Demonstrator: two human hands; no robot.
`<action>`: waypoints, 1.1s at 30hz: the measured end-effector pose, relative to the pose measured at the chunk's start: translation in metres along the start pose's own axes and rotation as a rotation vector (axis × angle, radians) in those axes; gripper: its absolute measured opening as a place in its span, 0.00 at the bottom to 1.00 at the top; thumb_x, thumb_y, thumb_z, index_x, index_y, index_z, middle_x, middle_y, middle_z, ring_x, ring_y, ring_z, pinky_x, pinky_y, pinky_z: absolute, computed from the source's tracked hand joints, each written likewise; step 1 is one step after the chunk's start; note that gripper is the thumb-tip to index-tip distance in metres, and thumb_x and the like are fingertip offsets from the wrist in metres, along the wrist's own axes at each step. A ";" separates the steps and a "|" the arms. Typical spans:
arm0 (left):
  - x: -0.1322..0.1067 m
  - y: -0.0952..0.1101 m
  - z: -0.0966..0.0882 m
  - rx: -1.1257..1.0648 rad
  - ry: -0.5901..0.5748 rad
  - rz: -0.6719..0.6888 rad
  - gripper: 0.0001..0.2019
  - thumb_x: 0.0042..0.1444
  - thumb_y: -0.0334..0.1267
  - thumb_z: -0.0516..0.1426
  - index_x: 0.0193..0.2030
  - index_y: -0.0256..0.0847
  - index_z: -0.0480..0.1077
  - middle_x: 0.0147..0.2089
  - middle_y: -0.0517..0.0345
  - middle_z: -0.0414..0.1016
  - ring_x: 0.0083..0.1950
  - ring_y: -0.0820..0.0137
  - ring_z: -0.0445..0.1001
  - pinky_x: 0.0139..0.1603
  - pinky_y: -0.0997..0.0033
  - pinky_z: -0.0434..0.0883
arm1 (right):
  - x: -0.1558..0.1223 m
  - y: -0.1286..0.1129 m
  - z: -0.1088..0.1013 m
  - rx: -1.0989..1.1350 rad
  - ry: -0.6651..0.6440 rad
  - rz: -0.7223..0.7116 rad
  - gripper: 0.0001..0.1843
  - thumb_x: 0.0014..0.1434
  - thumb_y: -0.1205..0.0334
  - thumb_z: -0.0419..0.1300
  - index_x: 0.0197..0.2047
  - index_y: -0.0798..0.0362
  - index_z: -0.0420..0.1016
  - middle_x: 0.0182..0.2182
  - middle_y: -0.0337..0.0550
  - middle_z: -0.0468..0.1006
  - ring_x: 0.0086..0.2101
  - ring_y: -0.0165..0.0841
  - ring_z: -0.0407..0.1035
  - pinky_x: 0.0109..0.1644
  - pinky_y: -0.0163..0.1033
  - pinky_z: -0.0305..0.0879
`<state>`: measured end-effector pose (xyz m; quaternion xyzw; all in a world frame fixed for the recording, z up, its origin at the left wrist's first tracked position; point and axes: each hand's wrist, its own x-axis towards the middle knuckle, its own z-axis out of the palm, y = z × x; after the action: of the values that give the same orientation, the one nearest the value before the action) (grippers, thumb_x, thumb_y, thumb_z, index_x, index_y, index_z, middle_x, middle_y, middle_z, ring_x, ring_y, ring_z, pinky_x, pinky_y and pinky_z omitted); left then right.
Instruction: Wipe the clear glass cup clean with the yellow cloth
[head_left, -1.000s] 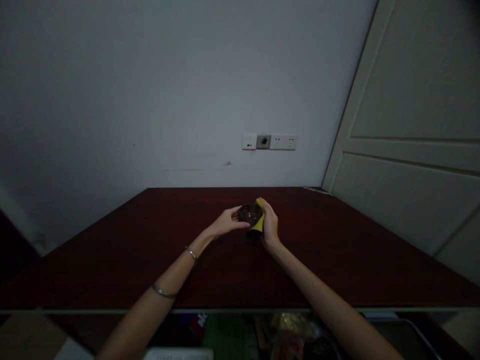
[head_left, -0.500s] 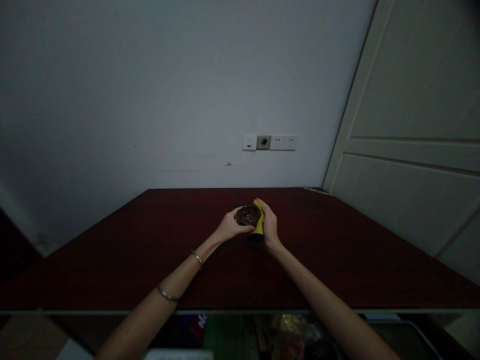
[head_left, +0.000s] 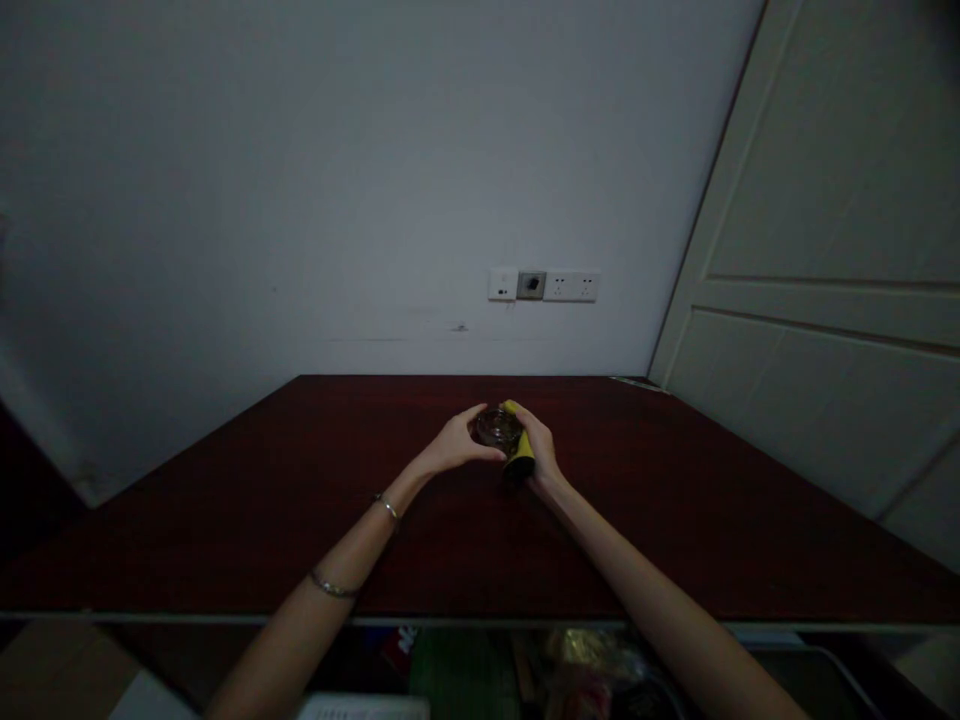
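A small round glass dish (head_left: 499,428), dark and see-through, sits just above or on the red-brown tabletop (head_left: 360,560); I cannot tell which. My left hand (head_left: 457,443) curves round its left side, with the thumb at the near edge and the fingers at the far edge. A yellow cloth (head_left: 524,449) with a black end is bunched against the dish's right side. My right hand (head_left: 541,447) grips that cloth, its fingers reaching over the top. Part of the cloth is hidden behind the fingers.
Sockets and switches (head_left: 544,286) are set in the pale wall behind the table. A white panelled door (head_left: 817,220) stands at the right. Under the front edge, an open space holds a green item (head_left: 461,675), shiny wrappers (head_left: 581,650) and a white box (head_left: 364,707).
My right hand has turned and slid the cloth along the dish, so its black end now faces me more. My left fingers have shifted slightly, with the thumb further from the dish.
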<state>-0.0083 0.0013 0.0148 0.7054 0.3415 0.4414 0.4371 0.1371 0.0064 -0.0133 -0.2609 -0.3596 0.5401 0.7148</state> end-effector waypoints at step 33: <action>-0.005 -0.014 0.003 -0.237 -0.201 -0.047 0.32 0.34 0.31 0.67 0.51 0.33 0.67 0.52 0.44 0.70 0.52 0.60 0.69 0.56 0.57 0.62 | 0.005 -0.029 -0.007 -0.022 -0.151 0.546 0.20 0.57 0.53 0.49 0.35 0.60 0.75 0.24 0.47 0.79 0.24 0.36 0.73 0.29 0.39 0.69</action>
<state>-0.0087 0.0010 -0.0005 0.6813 0.2579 0.3953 0.5595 0.1602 0.0031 0.0061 -0.3149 -0.3343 0.7265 0.5111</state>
